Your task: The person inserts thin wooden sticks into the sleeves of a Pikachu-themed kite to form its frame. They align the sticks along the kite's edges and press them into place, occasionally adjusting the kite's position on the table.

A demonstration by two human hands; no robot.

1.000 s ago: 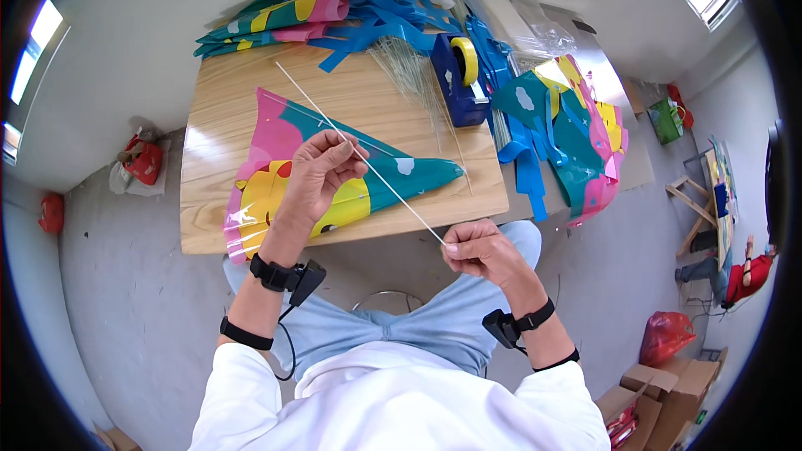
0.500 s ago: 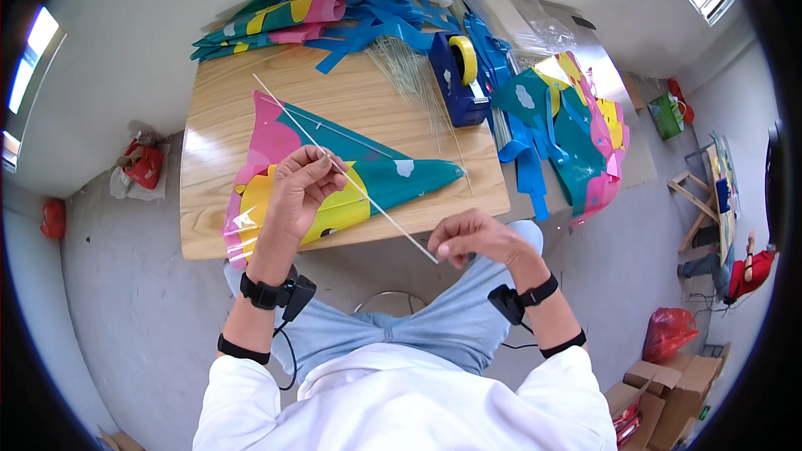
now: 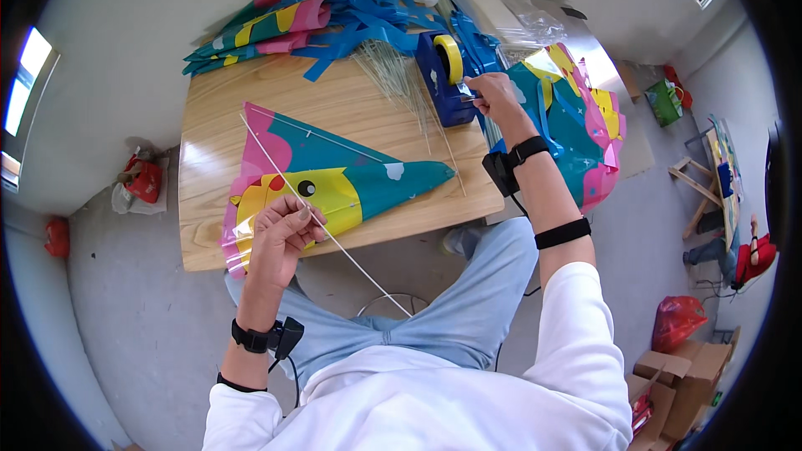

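Observation:
In my left hand [image 3: 284, 234], closed at the table's near edge, a thin white rod [image 3: 359, 269] is pinched and slants down over my lap. Beneath it lies a folded kite sail [image 3: 322, 146] of pink, yellow and teal film with a cartoon face. A white rod [image 3: 347, 147] runs along the sail's upper side. My right hand [image 3: 499, 98] reaches to the blue tape dispenser [image 3: 454, 114], fingers pinched at its cutting end where the clear tape comes off the yellow-cored tape roll [image 3: 444, 57]. The fingertips partly hide the tape's end.
Loose thin rods [image 3: 393, 75] lie beside the dispenser. Blue ribbons [image 3: 368, 12] and rolled sails [image 3: 259, 38] sit at the far left. More printed film [image 3: 576, 129] drapes at the right. Cardboard boxes [image 3: 697, 367] stand on the floor, lower right; a person [image 3: 748, 263] is at a distant table.
My right hand has left the rod's lower end and moved up and right to the tape dispenser. My left hand has come lower with the rod, uncovering more of the printed face.

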